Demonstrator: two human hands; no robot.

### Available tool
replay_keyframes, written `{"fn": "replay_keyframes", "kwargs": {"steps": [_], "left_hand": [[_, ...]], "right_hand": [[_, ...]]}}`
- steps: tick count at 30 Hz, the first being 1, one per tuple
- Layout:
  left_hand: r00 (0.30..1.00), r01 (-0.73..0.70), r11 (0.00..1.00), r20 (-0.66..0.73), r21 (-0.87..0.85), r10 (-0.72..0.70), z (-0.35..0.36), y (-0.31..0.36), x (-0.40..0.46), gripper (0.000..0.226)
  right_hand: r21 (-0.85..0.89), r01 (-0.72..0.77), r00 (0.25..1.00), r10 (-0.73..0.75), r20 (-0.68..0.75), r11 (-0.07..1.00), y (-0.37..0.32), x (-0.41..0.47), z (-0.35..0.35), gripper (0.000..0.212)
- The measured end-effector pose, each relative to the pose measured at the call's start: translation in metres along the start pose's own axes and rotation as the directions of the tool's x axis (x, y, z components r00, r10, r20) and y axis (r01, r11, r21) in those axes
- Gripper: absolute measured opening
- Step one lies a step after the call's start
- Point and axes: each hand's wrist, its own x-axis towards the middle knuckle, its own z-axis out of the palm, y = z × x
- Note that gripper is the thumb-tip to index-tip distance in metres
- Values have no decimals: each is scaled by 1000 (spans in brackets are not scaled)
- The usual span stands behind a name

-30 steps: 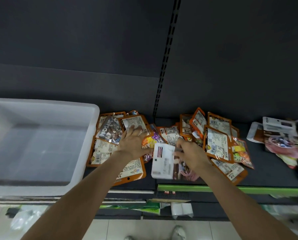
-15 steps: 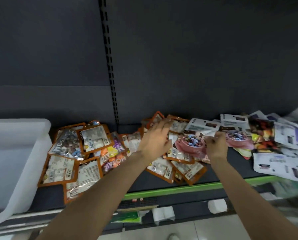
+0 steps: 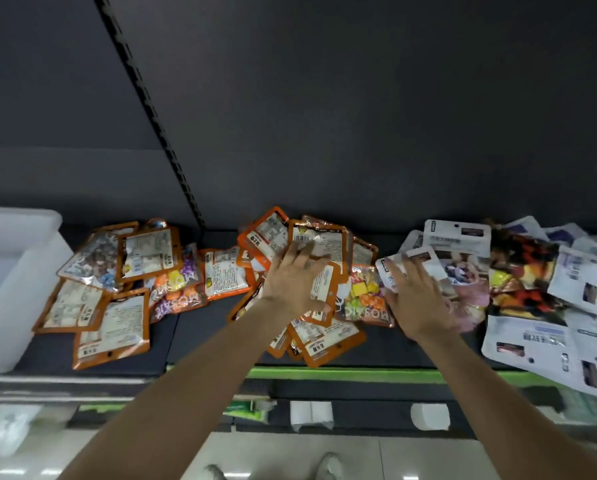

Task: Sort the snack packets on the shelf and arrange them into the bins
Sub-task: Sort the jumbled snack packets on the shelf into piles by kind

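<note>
Head view: on the dark shelf (image 3: 200, 344), orange-edged snack packets (image 3: 111, 327) lie scattered in two heaps, with white packets (image 3: 546, 344) piled at the right. The left hand (image 3: 295, 282) lies flat, fingers spread and straight, on the middle orange heap. The right hand (image 3: 416, 299) rests with fingers extended on a white-and-pink packet (image 3: 459, 271), gripping nothing. A translucent white bin (image 3: 20, 289) stands at the shelf's left end.
</note>
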Motion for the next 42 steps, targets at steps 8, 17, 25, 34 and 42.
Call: {"fn": "replay_keyframes", "kwargs": {"steps": [8,17,25,34,42], "left_hand": [[998,67,997,-1,45,-67,16,3,-12,92],[925,375,924,-34,-74,-378,10,-66,-47,81],[881,139,953,-406,-270,-244,-6,-56,-46,52],[959,283,959,-16,-29,-284,23,-94,-45,82],[906,331,899,-170,-288,-388,17,-121,-77,39]], "right_hand": [[-283,-21,993,53,105,959,54,4,13,66],[357,138,954,-221,202,924,-40,26,19,62],[338,215,926,-301,227,916,-95,31,17,60],[491,112,966,-210,150,864,-82,48,7,58],[559,29,968,-162,190,828,-127,44,18,68]]}}
